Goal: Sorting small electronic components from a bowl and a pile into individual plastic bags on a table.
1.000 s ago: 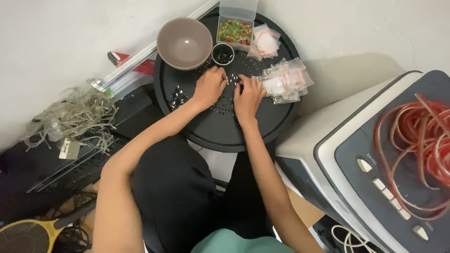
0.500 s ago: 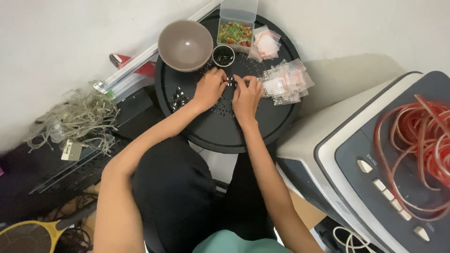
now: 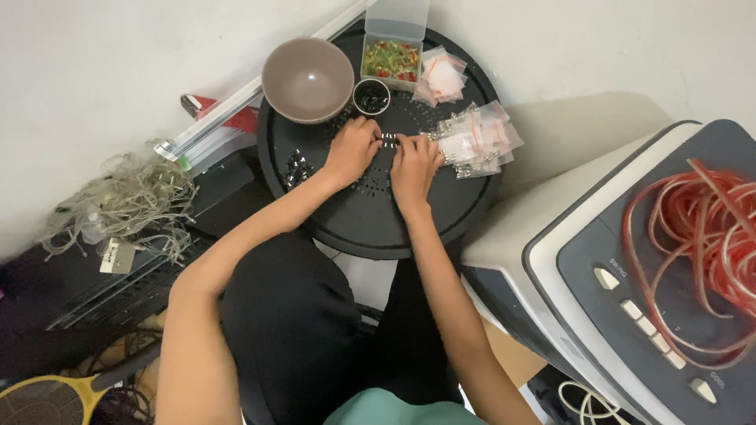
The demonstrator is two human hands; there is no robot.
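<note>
We had both hands on the round black tray, near its middle. Left hand and right hand pinched a small silvery metal part between fingertips, fingers narrow. The part was tiny, shiny, with detail too small to tell. Brown bowl sat at the tray's far edge, clear bags just right of the hands.

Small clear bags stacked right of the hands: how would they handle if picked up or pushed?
The small clear bags look thin and floppy, so one would probably sag from a pinch. They lie overlapped in a loose pile beside the right hand, so a push likely fans them across the round black tray. They seem light; contents too small to tell.
</note>
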